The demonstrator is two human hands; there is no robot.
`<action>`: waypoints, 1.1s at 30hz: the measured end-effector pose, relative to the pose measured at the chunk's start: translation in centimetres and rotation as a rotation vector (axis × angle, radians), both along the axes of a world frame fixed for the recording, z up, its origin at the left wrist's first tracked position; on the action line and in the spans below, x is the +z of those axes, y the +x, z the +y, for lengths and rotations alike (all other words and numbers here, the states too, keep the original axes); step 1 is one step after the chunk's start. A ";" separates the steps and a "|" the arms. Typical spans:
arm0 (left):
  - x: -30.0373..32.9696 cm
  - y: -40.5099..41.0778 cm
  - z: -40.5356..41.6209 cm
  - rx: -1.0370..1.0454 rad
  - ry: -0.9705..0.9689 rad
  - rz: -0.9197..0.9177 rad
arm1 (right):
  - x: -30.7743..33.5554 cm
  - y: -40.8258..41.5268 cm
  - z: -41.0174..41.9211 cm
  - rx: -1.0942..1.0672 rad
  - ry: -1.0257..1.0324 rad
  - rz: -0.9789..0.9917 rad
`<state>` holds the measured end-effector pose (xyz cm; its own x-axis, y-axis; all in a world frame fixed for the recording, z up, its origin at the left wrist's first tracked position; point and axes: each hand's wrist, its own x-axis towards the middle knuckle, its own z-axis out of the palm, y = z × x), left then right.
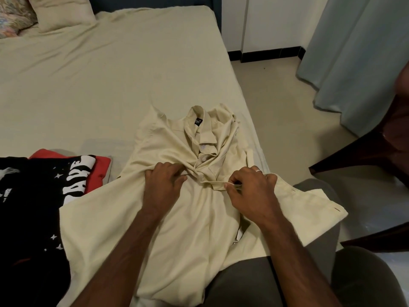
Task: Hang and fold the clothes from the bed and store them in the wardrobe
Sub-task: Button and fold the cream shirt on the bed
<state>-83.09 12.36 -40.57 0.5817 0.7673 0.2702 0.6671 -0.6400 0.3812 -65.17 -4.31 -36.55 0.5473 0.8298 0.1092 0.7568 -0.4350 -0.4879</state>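
A cream button-up shirt [177, 218] lies front up on the bed [99, 85], collar pointing away from me, its lower part hanging over the near edge onto my lap. My left hand [162, 185] grips bunched fabric of the left front panel near the placket. My right hand [250, 191] pinches the edge of the right front panel next to it. Two white buttons show just above my hands. On the left lies a black T-shirt [33, 207] with white lettering, over a red garment [99, 167].
A cream pillow [64, 12] and a patterned one [13, 16] sit at the head of the bed. A pale blue curtain [358, 58] hangs at the right. Dark wooden furniture [376, 156] stands beside the bed over a light tiled floor [276, 96].
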 end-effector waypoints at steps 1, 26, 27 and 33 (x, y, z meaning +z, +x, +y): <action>0.0 0.1 0.2 0.001 -0.003 0.010 | 0.0 0.0 0.0 0.000 0.003 0.000; 10.1 -4.2 -1.8 -0.185 -0.822 -0.314 | 1.2 -0.6 -0.1 0.081 0.199 0.103; 10.1 -4.3 -1.8 -0.202 -0.834 -0.326 | 1.2 -0.6 -0.2 0.097 0.190 0.142; 9.2 -5.7 -0.2 -0.365 -0.992 -0.277 | 1.4 -0.4 -0.5 0.096 0.161 0.254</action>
